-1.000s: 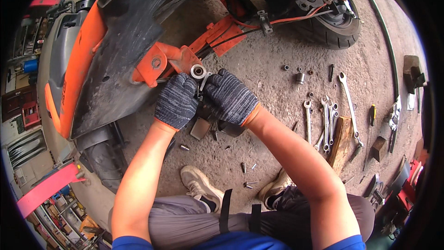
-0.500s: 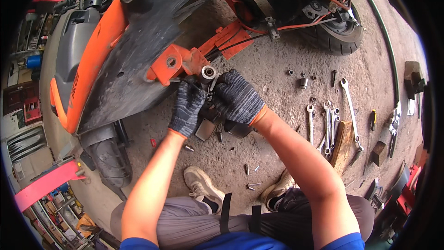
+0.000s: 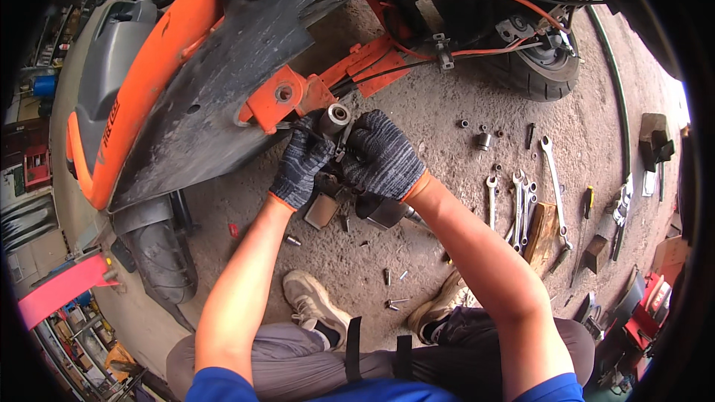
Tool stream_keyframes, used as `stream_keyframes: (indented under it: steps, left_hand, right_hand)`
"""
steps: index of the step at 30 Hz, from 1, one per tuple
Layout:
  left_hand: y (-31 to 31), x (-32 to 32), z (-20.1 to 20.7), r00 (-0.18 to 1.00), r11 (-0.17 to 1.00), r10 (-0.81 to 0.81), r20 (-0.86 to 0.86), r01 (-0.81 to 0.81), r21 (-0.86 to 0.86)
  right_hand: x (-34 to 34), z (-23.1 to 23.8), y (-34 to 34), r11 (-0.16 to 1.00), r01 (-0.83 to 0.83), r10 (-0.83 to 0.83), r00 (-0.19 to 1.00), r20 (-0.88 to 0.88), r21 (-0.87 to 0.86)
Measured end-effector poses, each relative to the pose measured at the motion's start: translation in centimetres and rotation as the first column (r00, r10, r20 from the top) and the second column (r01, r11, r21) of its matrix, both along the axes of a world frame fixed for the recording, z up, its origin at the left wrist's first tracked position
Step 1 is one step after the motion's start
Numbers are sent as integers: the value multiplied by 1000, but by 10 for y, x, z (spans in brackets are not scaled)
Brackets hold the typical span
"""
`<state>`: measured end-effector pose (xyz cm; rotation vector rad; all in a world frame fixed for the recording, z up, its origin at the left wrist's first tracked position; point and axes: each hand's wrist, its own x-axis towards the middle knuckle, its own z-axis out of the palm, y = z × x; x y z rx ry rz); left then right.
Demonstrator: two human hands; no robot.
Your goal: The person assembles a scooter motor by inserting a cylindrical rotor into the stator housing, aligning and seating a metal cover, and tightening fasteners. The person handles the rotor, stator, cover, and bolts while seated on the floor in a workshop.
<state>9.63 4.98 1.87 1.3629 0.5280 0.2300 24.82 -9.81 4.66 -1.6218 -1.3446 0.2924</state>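
An orange scooter frame bracket (image 3: 275, 100) with a round hole juts out below the dark underside of the scooter (image 3: 216, 89). At its end sits a grey metal bushing tube (image 3: 334, 120), its ringed end facing up. My left hand (image 3: 302, 167), in a grey knit glove, is closed with its fingers against the tube's left side. On the other side my gloved right hand (image 3: 383, 158) is closed, fingers curled in close to the tube. A thin shiny metal piece shows by its fingertips; what it grips is mostly hidden. Dark parts (image 3: 322, 211) lie on the ground below the hands.
To the right lie several wrenches (image 3: 555, 186), sockets (image 3: 484, 141), a wooden block (image 3: 542, 234) and a yellow-handled screwdriver (image 3: 588, 201). Loose bolts (image 3: 387, 277) are scattered near my shoes. A scooter wheel (image 3: 547, 74) stands at the far right; a red beam (image 3: 67, 290) is at left.
The view has shifted slightly, so the ground tools appear a little further left. Both hands stay at the bushing tube, whose side now shows more.
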Motion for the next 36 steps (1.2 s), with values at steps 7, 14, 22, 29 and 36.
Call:
stream_keyframes:
  steps: [7, 14, 22, 29, 36]
  left_hand:
    - [5, -2, -4, 1000, 991, -15, -27, 19, 134]
    - [2, 1, 6, 1000, 994, 3, -6, -3, 112]
    - [-9, 13, 14, 995, 991, 90, -46, -84, 108]
    - [-7, 14, 14, 986, 986, 120, -115, -132, -103]
    - [-4, 21, 1, 975, 985, 172, -142, -166, 51]
  right_hand:
    - [4, -4, 1, 997, -38, 36, 999, -35, -65]
    - [9, 0, -4, 994, -26, 26, 1000, 2, -104]
    - [10, -7, -10, 982, -90, 51, 973, -227, -167]
    - [13, -18, -10, 982, -97, 38, 941, -337, -161]
    - [12, -25, -8, 950, -86, -158, 697, -700, -300]
